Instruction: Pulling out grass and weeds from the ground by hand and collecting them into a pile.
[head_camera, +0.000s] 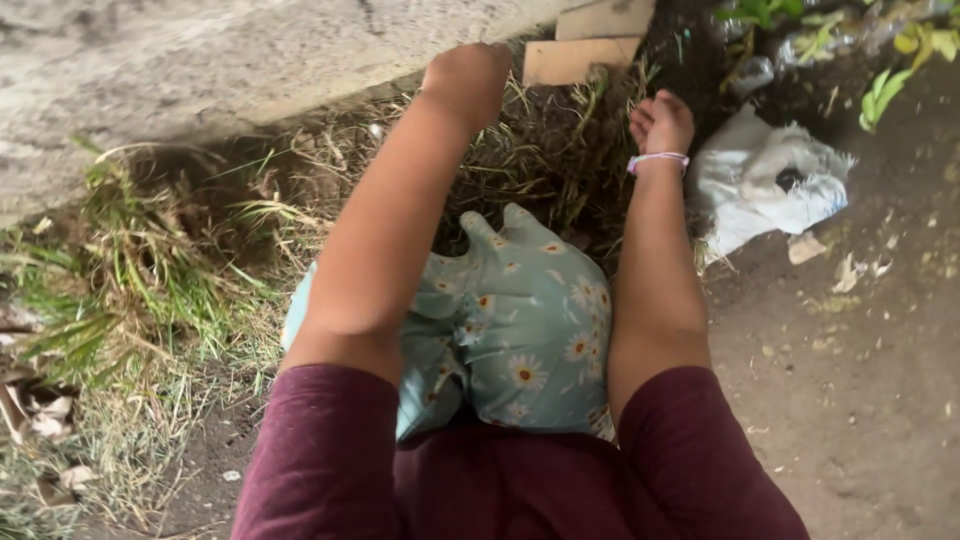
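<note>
Fingers of the left hand are closing in dry grass, right hand is curling loosely; stalks could be snapping, leaving roots.

My left hand far over the dry grass, my right hand just right of it, crumpled sack further right, wood blocks beyond, green grass clump at left.

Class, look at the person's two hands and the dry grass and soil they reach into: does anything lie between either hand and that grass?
Nothing visible does. The left hand is already down in the dry grass beside the concrete slab. The right hand hovers just over the same grass, palm up. The white sack lies off to its right, apart.
</note>
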